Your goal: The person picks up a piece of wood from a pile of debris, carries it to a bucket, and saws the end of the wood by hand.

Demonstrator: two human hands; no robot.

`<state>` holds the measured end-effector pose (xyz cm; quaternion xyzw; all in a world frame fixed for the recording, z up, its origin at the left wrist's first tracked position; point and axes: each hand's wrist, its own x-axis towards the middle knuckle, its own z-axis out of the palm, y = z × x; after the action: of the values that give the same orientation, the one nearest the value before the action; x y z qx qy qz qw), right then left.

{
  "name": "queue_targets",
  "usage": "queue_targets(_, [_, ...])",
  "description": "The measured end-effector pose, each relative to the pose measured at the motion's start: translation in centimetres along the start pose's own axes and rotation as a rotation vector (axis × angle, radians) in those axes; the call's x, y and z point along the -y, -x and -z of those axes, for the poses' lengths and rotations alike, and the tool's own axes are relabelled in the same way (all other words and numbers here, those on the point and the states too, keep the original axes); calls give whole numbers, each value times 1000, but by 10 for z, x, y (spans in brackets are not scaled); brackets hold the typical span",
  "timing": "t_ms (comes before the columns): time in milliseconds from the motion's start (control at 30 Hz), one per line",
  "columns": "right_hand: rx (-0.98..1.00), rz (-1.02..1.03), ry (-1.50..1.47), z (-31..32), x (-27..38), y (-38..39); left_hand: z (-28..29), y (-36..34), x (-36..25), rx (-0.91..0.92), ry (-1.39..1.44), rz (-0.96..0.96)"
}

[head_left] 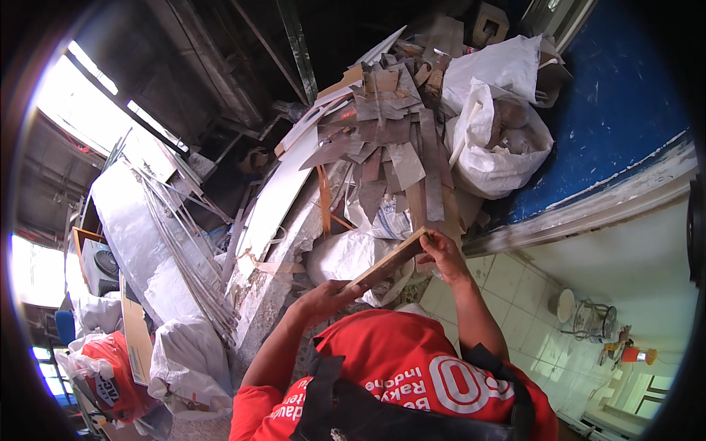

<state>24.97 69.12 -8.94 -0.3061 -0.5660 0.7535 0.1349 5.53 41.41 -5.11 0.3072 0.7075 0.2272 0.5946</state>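
**Wooden board (390, 262) spans two hands among filled sacks**

Several containers crowd the space. At upper right, a white woven sack (489, 173) stands open-mouthed, its rim folded outward; rounded, brownish-grey pieces fill it to near the top, though what they are is too unclear to tell. Just behind it lies a second white sack (489, 70), its contents hidden. A bulging pale sack (342, 256) sits beyond the board, partly covered by it, and a printed white bag (391, 219) lies against the foot of a heap of thin grey and brown strips (382, 132). At lower left, another white sack (190, 360) slumps beside a red plastic bag (110, 367); what either holds cannot be seen. A pale bucket (565, 306) is on the tiled floor (518, 305) at right, its inside not clear.

The board is in front of the person's chest, raised between the hands. Its long axis runs diagonally, from the left hand (329, 303) at the nearer, lower-left end to the right hand (441, 257) at the farther, upper-right end, which points toward the open-mouthed sack's side of the room. A narrow, light edge faces upward, and a darker broad face turns toward the person. The left hand is closed round its end; the right hand grips the other with bent fingers.
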Motion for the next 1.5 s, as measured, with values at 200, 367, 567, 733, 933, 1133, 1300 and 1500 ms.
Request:
queue_targets(200, [-42, -98, 87, -7, -1, -5, 4, -14, 27, -242, -122, -96])
queue_targets(367, [-66, -168, 57, -9, -8, -7, -4, -11, 11, -577, -259, -49])
queue_targets(567, [-61, -172, -71, -12, -5, -5, -3, -3, -1, -667, -298, -43])
queue_targets(733, [31, -101, -189, -13, -1, -3, -1, 1, -6, -657, -225, -43])
queue_targets(933, [44, -54, 9, -11, -1, -3, 1, 9, -10, -636, -208, -52])
queue_targets(1133, [89, 367, 821, -30, 24, 8, 4, 15, 0, -592, -246, 0])
queue_targets(1300, [333, 427, 1244, -43, 20, 12, 4, 11, 5, -547, -329, 26])
queue_targets(1500, [472, 408, 1226, -45, 12, 12, 3, 16, 15, -553, -375, -72])
